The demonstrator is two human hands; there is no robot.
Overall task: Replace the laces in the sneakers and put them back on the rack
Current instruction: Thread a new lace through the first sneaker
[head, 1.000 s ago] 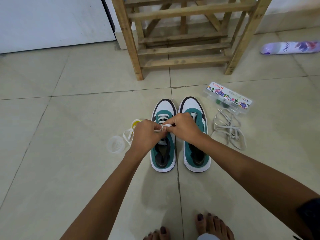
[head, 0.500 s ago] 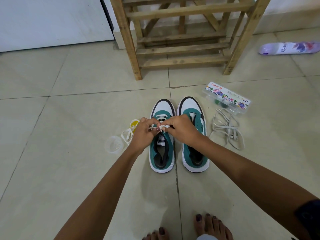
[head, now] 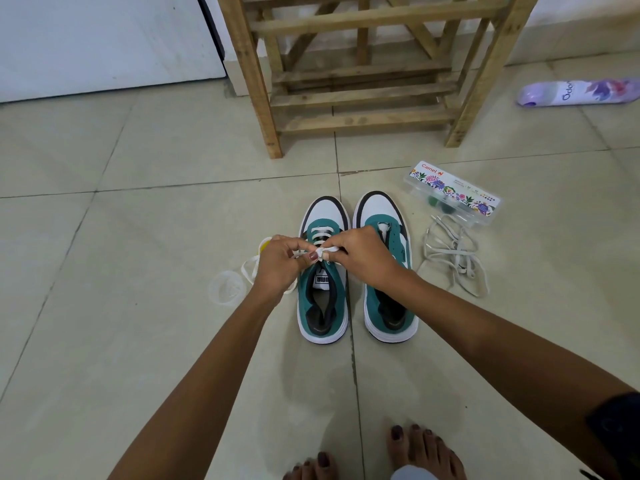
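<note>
Since the picture a second ago both hands have stayed over the left sneaker (head: pixel 322 271), though they sit a touch closer together now and the camera has tipped slightly, so the wooden rack (head: pixel 363 74) rides higher. The left hand (head: pixel 280 263) and the right hand (head: pixel 363 254) each pinch the white lace (head: pixel 327 250) between curled fingers just above the sneaker's tongue; a loop of the same lace trails out to the left past the left wrist. The right sneaker (head: pixel 388 268) stands touching-close beside it, toes toward the rack, its eyelets mostly bare and its middle covered by the right hand. How the lace runs under the fingers cannot be made out. The old grey laces (head: pixel 453 254) lie in a heap right of the sneakers, near a clear plastic box (head: pixel 453 194). A clear lid (head: pixel 227 289) and something yellow (head: pixel 265 244) peek out behind the left hand. The rack's top and a purple spray can (head: pixel 581 91) are cut off by the frame.
</note>
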